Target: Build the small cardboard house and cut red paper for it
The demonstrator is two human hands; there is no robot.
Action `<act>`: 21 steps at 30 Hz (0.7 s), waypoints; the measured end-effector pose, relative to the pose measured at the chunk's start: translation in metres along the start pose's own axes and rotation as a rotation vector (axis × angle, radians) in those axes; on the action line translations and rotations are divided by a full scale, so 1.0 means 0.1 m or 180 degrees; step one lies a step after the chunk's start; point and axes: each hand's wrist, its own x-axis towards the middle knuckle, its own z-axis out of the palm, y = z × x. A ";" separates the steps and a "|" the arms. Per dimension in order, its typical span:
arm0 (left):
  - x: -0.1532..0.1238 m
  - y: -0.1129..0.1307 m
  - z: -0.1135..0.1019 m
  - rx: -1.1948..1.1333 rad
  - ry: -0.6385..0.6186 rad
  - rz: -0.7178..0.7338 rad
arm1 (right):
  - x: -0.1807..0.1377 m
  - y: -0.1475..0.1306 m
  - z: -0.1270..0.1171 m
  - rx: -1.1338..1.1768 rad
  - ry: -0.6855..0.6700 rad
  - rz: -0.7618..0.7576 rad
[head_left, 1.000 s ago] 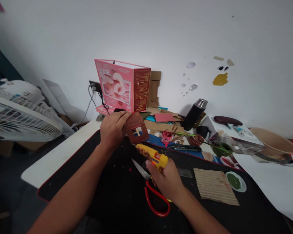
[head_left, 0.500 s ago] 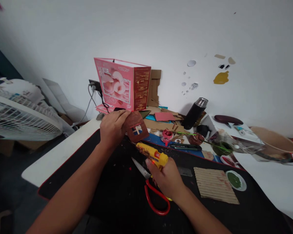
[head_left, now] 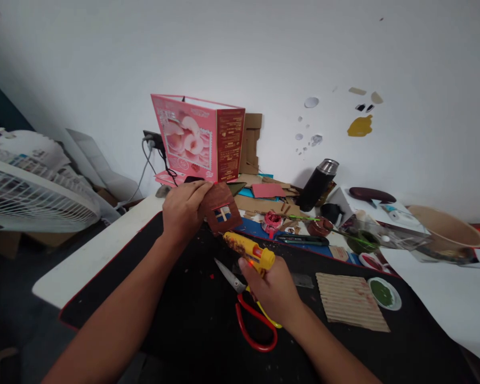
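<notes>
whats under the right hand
Scissors show partly past the right hand, on the black mat. The hand, gripping the glue gun, hides some of them; whatever else lies directly beneath it is covered.

A yellow glue gun [head_left: 248, 248] is gripped in the right hand [head_left: 278, 292]. Just beyond the gun's front end, a brown windowed piece [head_left: 221, 198] is held by the left hand [head_left: 184, 209]; whether gun and piece are touching cannot be told. Scissors [head_left: 237, 286] are laid on the gun's near side. Corrugated cardboard [head_left: 351, 302] and green paint [head_left: 381, 293] are placed to the gun's right.
</notes>
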 end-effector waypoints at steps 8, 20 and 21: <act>0.00 -0.03 0.03 -0.0015 0.0120 0.0044 | 0.03 -0.02 -0.05 -0.0213 0.0176 -0.0308; -0.01 -0.05 0.05 0.0001 0.0113 -0.0056 | 0.04 0.03 -0.05 -0.0299 0.0280 -0.0338; -0.01 -0.05 0.05 -0.0002 0.0113 -0.0062 | 0.05 0.02 -0.06 -0.0301 0.0288 -0.0345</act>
